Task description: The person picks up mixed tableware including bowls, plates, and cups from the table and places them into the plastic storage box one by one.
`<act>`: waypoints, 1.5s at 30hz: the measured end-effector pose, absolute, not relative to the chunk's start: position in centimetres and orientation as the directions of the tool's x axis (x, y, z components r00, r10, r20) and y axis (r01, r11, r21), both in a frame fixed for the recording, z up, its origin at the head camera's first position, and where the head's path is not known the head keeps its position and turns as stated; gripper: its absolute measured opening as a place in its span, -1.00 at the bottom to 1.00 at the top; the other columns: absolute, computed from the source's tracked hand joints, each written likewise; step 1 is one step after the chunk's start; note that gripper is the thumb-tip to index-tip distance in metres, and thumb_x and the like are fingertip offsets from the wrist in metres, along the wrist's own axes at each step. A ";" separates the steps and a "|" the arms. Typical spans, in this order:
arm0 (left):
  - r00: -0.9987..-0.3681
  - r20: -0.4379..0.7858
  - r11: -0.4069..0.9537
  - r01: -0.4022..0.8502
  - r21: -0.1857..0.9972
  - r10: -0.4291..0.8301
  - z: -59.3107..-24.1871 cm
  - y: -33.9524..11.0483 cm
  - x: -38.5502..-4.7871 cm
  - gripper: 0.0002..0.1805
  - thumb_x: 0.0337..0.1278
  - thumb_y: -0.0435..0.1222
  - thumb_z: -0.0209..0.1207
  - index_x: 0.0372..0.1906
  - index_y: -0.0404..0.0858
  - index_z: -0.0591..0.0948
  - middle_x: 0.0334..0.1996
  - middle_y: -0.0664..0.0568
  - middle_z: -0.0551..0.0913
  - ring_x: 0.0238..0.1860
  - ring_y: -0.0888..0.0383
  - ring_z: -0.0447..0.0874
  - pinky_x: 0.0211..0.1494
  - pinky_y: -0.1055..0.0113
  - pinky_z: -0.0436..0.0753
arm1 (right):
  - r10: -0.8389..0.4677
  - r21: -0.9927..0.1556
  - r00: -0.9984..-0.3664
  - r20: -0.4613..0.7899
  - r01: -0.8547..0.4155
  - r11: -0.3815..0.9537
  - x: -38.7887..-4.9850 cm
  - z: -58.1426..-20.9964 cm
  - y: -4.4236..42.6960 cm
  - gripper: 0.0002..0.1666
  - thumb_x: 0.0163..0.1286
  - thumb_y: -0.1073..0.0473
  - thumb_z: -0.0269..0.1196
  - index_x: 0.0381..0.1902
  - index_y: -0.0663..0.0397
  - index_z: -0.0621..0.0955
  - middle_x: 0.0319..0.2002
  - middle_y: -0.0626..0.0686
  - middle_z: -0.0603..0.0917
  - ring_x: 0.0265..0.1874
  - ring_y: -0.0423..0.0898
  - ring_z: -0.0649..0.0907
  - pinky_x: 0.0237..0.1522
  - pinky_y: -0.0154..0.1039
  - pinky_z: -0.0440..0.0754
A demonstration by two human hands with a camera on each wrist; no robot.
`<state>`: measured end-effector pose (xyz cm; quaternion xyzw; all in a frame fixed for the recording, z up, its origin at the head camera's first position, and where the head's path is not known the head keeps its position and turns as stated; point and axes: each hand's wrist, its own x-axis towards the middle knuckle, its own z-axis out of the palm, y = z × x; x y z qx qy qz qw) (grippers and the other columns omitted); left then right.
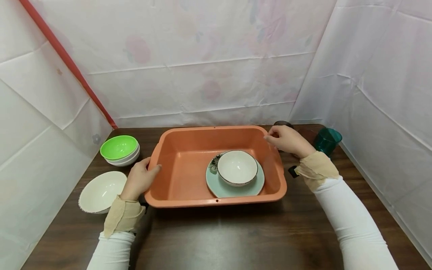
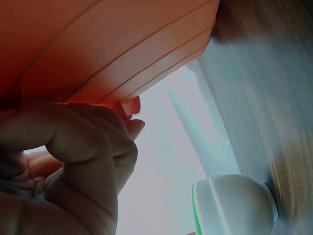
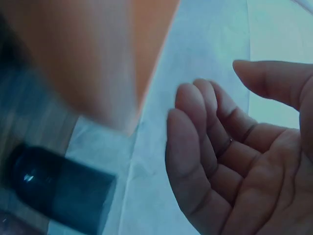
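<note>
1. Left hand [image 1: 139,178] grips the left rim of an orange tub [image 1: 189,172]; right hand [image 1: 288,140], loosely curled and empty, is by its right rim.
2. Done: plate [image 1: 216,185] inside, small bowl [image 1: 237,167] on it.
3. Apparently left: large bowl [image 1: 102,191], bowl stack [image 1: 119,148], teal cup [image 1: 326,141].

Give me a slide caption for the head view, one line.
Left hand gripping an orange basin, a white bowl on a pale green plate inside, right hand near its far right corner.

Right wrist view: tub [image 3: 93,58] blurred, cut off.
</note>
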<state>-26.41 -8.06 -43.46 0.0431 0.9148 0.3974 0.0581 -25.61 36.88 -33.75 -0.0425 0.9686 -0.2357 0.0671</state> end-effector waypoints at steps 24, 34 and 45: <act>-0.992 -0.044 0.695 0.051 0.717 0.118 -43.5 -8.2 -26.3 -0.43 0.38 -0.12 0.01 0.30 -0.44 0.40 -0.01 -0.34 0.64 -0.16 -0.07 0.70 -0.10 0.11 0.68 | 0.097 -0.558 -0.995 0.038 0.059 0.828 -23.8 -40.3 37.0 -0.40 0.49 -0.06 0.09 0.23 0.33 0.46 -0.18 0.27 0.70 -0.44 -0.06 0.70 -0.37 -0.19 0.66; -0.993 -0.042 0.704 0.047 0.709 0.109 -43.4 -7.8 -26.4 -0.42 0.38 -0.11 0.02 0.29 -0.46 0.40 -0.02 -0.35 0.64 -0.18 -0.06 0.71 -0.15 0.14 0.70 | 0.110 -0.531 -0.994 -0.014 0.101 0.841 -23.8 -39.8 36.7 -0.49 0.48 0.00 0.07 0.14 0.31 0.50 -0.17 0.25 0.70 -0.41 -0.06 0.71 -0.28 -0.15 0.71; -0.993 0.045 0.739 0.108 0.665 0.105 -43.3 -8.5 -25.6 -0.31 0.38 0.06 0.01 0.27 -0.47 0.43 0.03 -0.36 0.62 -0.05 -0.18 0.63 0.05 -0.07 0.58 | 0.117 -0.521 -0.993 -0.018 0.109 0.846 -23.9 -40.0 36.5 -0.47 0.50 -0.01 0.06 0.19 0.31 0.49 -0.15 0.25 0.69 -0.37 -0.04 0.71 -0.23 -0.12 0.71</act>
